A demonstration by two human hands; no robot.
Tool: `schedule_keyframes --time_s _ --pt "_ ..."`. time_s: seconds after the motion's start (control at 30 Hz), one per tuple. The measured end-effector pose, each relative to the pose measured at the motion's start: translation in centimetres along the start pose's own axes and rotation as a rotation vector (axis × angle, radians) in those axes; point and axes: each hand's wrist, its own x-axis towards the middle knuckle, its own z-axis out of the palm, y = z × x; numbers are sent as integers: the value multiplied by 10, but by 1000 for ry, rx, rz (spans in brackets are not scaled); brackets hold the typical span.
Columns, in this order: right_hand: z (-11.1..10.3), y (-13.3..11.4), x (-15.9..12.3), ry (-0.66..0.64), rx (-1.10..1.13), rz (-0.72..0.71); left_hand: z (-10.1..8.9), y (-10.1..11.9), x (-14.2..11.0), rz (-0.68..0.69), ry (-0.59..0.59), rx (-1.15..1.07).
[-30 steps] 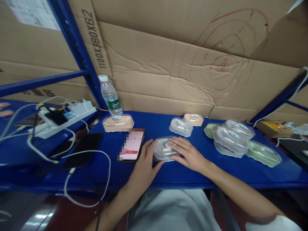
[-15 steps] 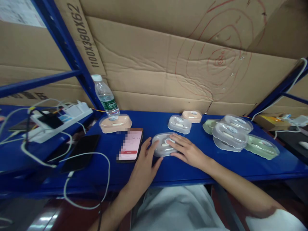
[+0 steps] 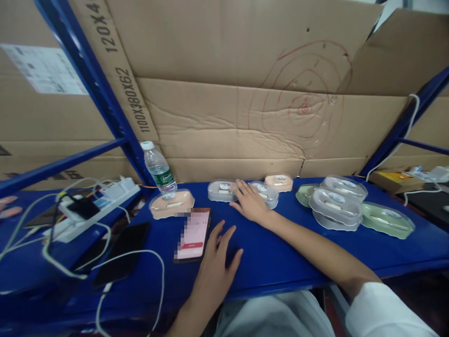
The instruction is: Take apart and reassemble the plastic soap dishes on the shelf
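My right hand (image 3: 251,200) reaches toward the back of the blue table, fingers spread and flat. Its fingertips are at the right end of a grey oval plastic case (image 3: 219,189) with a clear lid; whether they press on it I cannot tell. Behind the hand is a second grey case (image 3: 269,195), partly covered by the fingers. A peach case (image 3: 279,182) sits just beyond that one. Nearer to me, my left hand (image 3: 218,262) is open with nothing in it, just right of a phone (image 3: 194,234) with a lit screen.
Another peach case (image 3: 171,204) lies before a water bottle (image 3: 159,169) at left. Stacked grey cases (image 3: 335,203) and a green case (image 3: 387,219) are at right. A dark phone (image 3: 122,252), white cables and a power strip (image 3: 94,210) occupy the left side. Cardboard (image 3: 210,117) stands behind.
The grey case that lay between both hands is now farther back, left of the other grey case. My right hand went with it. My left hand stays near the phone, off the case.
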Motion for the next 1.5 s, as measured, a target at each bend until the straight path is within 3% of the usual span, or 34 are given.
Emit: schedule_keyframes --time_s 0.17,0.27,0.43,0.53,0.63,0.73,0.83,0.9,0.93,1.03,1.17,1.23,1.4,1.5 --pt "-24 53 -51 50 3 130 3 -3 -1 57 -29 27" --pt "-28 77 -76 30 117 79 4 -4 -1 74 -47 49" --pt "-15 77 -79 26 325 -130 1 -3 0 85 -114 101" --pt "-20 68 -73 42 366 -188 0 -3 0 103 -132 115" --pt "-49 62 -77 107 318 -189 0 -4 0 123 -129 118" --pt "-98 60 -103 156 207 -176 1 -6 0 143 -115 114" --pt "-145 69 -156 432 147 77 2 -6 -1 171 -116 115" --pt "-162 87 -195 662 62 296 2 -6 -1 189 -130 119" --pt "-166 99 -213 688 -4 346 2 -5 -1 194 -139 123" --pt "-157 138 -247 502 -113 376 3 -5 0 198 -153 136" --pt "-124 170 -254 296 -45 402 2 -4 1 189 -161 130" --pt "-108 172 -252 302 -12 397 1 -4 2 181 -166 125" --pt "-89 155 -243 461 0 283 -1 -1 2 186 -177 133" --pt "-84 137 -225 393 55 191 -2 0 2 192 -188 133"
